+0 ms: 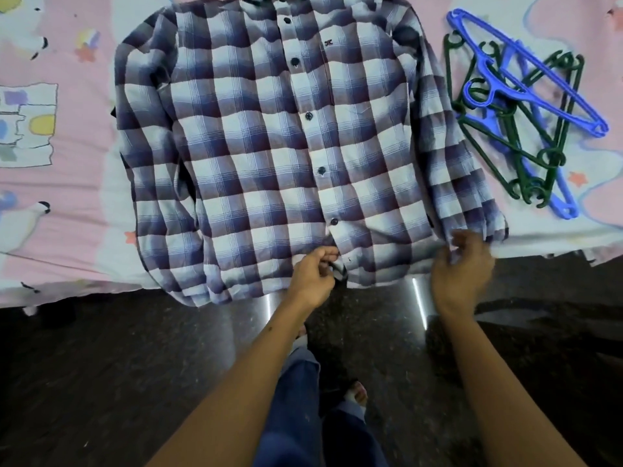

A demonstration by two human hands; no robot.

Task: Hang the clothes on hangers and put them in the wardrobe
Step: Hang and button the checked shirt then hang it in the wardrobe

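A purple, blue and white checked shirt [269, 146] lies flat and buttoned on the bed, collar at the far side, hem hanging over the near edge. My left hand [313, 278] pinches the hem at the button placket. My right hand [462, 267] grips the hem at the shirt's right corner, beside the sleeve cuff. To the right of the shirt lies a heap of plastic hangers: a blue hanger [526, 75] on top of several dark green hangers [526, 156].
The bed carries a pink and white cartoon-print sheet [57, 203]. Its near edge runs across the middle of the view. Below it is a dark speckled floor [118, 382], with my legs in blue jeans [300, 416] and bare feet.
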